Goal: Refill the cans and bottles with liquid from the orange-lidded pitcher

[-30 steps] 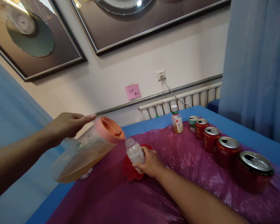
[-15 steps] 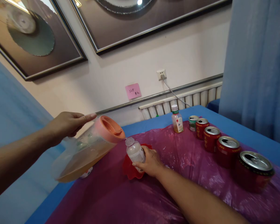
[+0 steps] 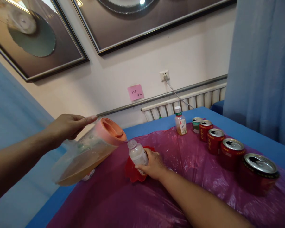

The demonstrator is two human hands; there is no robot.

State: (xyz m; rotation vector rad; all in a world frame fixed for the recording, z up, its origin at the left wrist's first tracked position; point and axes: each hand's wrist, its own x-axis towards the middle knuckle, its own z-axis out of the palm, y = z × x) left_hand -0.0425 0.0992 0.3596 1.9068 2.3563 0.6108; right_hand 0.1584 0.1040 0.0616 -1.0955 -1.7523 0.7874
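Note:
My left hand (image 3: 67, 129) is closed round the handle of a clear plastic pitcher (image 3: 85, 158) with an orange lid (image 3: 112, 129). The pitcher leans to the right, brownish liquid lying along its lower side. Its spout is just above and beside the mouth of a small clear bottle (image 3: 136, 153). Around that bottle's body my right hand (image 3: 154, 164) is wrapped, the bottle tilting a little to the left. I cannot make out a stream of liquid between them. Under the bottle sits a red scalloped dish (image 3: 134, 172), partly hidden by the bottle and my hand.
Several open drink cans, the nearest a red can (image 3: 258, 174), line the right side. A capped bottle (image 3: 180, 123) stands behind them. Purple plastic sheeting (image 3: 104, 202) covers the blue table (image 3: 242, 133). A radiator (image 3: 204, 98) and wall socket (image 3: 165, 75) are beyond.
Almost nothing differs. The pitcher's lid has shifted very slightly left; both hands keep their hold and the bottle stays in place.

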